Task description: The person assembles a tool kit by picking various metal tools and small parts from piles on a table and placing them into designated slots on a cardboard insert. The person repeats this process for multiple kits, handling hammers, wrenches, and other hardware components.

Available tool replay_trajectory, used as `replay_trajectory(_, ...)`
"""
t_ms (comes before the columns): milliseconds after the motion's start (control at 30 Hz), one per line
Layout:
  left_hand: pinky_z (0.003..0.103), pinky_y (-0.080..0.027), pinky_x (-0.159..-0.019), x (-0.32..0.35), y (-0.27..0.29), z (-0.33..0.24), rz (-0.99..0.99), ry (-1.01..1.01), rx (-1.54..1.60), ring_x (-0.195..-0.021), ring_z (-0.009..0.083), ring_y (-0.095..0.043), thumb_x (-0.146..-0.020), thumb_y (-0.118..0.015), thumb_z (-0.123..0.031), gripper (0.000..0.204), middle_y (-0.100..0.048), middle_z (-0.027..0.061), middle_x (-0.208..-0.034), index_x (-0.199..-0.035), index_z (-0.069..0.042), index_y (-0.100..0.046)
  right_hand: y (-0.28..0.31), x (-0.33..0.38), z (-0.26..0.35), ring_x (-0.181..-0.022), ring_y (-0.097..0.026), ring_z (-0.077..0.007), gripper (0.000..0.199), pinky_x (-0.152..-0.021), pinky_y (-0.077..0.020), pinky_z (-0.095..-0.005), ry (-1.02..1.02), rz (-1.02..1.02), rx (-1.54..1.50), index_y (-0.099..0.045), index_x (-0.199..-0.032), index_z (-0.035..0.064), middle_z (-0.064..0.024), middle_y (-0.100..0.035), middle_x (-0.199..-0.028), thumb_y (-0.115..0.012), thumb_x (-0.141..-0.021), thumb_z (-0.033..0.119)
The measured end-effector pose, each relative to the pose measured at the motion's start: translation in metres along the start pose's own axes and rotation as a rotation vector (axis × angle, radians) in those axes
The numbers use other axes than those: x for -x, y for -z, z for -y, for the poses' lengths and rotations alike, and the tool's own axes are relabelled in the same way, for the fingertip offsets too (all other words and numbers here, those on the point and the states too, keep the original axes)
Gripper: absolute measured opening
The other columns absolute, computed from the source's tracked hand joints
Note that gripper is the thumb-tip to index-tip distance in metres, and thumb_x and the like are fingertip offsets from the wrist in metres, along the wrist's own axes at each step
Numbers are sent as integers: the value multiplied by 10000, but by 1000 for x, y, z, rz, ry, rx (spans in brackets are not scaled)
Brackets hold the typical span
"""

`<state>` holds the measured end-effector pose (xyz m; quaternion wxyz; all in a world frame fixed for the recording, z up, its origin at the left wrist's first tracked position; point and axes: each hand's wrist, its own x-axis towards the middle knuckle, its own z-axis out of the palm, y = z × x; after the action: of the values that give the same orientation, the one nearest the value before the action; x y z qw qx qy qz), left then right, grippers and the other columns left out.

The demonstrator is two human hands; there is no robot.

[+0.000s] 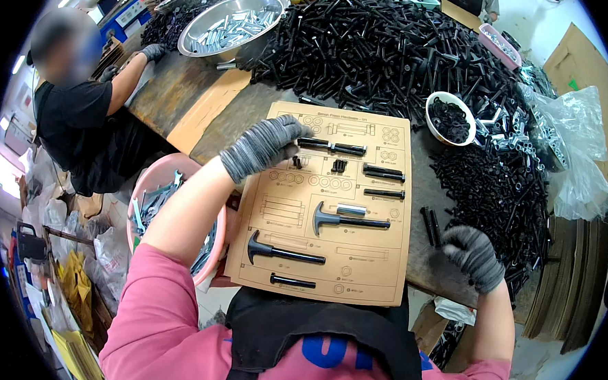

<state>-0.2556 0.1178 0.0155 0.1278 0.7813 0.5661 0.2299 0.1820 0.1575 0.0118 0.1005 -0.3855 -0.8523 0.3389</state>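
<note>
A tan printed cardboard sheet (375, 273) lies in front of me, marked with outlines of parts. My left hand (265, 147), in a grey knitted glove, is over its upper left. The fingers are curled together at the end of the long black bolts (344, 149); what they pinch is hidden. My gloved right hand (476, 257) is right of the sheet, fingers curled beside two black bolts (429, 226); its contents are hidden. On the sheet lie a silver sleeve (351, 210), hammer-shaped black pieces (283, 251), small black screws (339, 166) and more bolts (384, 172).
A large heap of black bolts (387, 50) covers the far table. A white bowl of black rings (450, 118) and a metal basin of silver sleeves (233, 24) stand nearby. A pink tub (157, 172) is at left, where a co-worker (81, 109) sits.
</note>
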Motion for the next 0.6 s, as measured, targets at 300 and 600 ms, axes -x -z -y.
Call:
replay_trajectory(300, 288, -475, -675, 11, -26, -72, -351, -127, 246, -764, 216, -573, -723, -654, -93, 357, -579, 93, -849, -1063, -59, -553, -75, -135, 139, -514, -414, -53, 231, -453, -339, -177, -127, 102, -1049, -560, -906, 18, 9, -488, -647, -563, -816, 231)
replay_trajectory(600, 319, -463, -667, 46, -19, 6, -321, 164, 0, -734, 252, -579, -732, -629, -104, 214, -596, 110, -791, -937, -46, -612, -113, -222, 140, -745, -615, -226, 225, -616, -507, -317, 192, 190, 111, -602, -992, 54, -101, -622, -844, -552, -802, 165)
